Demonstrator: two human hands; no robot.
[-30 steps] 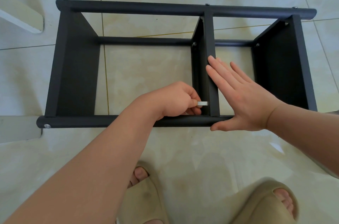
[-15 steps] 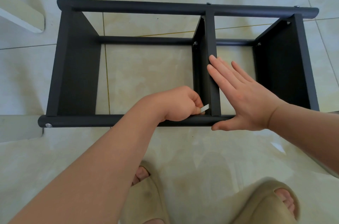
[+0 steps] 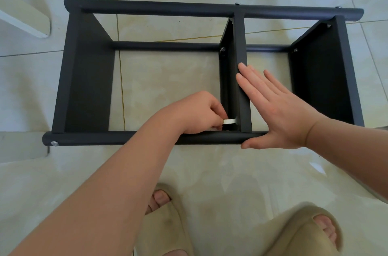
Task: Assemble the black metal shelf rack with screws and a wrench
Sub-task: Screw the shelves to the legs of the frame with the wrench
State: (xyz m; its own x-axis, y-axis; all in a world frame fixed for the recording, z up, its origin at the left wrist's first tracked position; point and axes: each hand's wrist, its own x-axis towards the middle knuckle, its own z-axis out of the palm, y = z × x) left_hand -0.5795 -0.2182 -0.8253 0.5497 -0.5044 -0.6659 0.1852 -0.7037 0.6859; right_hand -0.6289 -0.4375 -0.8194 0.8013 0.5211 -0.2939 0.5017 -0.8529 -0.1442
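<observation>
Rack: the black metal shelf rack lay on its side on the tiled floor, just far of my beige slippers; three panels stood between its near tube and its far tube.
Left hand: my left hand was curled and pinched a small silver wrench; the wrench tip sat at the near bottom corner of the middle panel, just above the near tube.
Right hand: my right hand was flat with straight fingers; it pressed on the right side of the middle panel; the thumb lay along the near tube.
Screw: one silver screw head showed at the left end of the near tube.
</observation>
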